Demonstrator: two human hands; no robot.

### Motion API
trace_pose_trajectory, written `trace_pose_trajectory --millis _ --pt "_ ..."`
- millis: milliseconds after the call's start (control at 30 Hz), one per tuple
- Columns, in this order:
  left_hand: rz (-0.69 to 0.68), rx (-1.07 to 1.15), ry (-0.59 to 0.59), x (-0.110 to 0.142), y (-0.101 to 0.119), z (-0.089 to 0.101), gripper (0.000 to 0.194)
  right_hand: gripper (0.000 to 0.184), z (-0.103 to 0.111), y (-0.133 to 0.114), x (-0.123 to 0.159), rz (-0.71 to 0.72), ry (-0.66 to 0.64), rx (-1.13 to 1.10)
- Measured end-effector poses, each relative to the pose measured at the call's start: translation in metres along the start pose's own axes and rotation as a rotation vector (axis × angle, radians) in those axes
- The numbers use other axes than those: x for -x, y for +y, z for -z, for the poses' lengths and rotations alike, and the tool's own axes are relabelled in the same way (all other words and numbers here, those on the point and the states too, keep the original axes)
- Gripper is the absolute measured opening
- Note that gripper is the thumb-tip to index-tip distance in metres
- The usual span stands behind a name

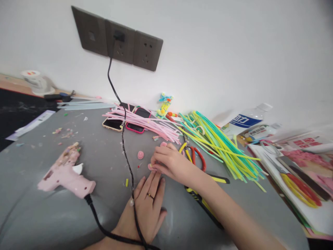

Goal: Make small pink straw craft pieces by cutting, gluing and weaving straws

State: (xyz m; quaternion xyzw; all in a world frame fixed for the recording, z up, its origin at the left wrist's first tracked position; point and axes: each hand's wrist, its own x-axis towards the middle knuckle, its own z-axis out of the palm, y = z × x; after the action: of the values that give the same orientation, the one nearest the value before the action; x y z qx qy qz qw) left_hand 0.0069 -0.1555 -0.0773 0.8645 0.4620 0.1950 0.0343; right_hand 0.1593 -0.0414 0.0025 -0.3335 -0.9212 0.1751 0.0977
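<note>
- We hold our right hand with its fingers bent down at a small pink disc; the fingertips meet the disc's right edge, though we cannot tell whether they pinch it.
- Our left hand lies palm down, fingers outstretched, its foremost tips just below the disc and partly hidden by the right hand.
- Just beyond the disc, to its left, we see 1 pink coil lying apart on the gray tabletop.
- A black cable passes in front of our left hand.
- Well to the left, we have a pink glue gun on its side.
- Beyond our hands, pink strips lie across 2 phones.
- To the right, we see yellow and green strips in a loose pile.
</note>
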Motion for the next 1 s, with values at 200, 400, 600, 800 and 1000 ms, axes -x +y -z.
trace_pose_trajectory --millis 200,400,600,800,1000 --pt "-0.017 -0.003 -0.010 0.000 -0.001 0.003 0.060 0.013 -0.004 0.002 -0.002 0.011 -0.006 0.022" --pt "-0.011 0.001 -0.009 0.000 0.000 0.003 0.059 0.011 -0.006 0.003 -0.004 -0.025 -0.028 -0.011" --pt "-0.025 -0.013 0.001 0.000 0.000 0.003 0.058 0.008 0.007 0.004 -0.002 -0.091 0.068 -0.158" --pt "-0.010 0.004 -0.025 -0.001 -0.001 0.003 0.060 0.007 0.002 0.009 -0.005 -0.071 0.046 -0.159" --pt "-0.007 0.014 -0.024 0.000 0.000 0.003 0.059 0.008 -0.009 0.012 -0.008 -0.067 0.005 -0.137"
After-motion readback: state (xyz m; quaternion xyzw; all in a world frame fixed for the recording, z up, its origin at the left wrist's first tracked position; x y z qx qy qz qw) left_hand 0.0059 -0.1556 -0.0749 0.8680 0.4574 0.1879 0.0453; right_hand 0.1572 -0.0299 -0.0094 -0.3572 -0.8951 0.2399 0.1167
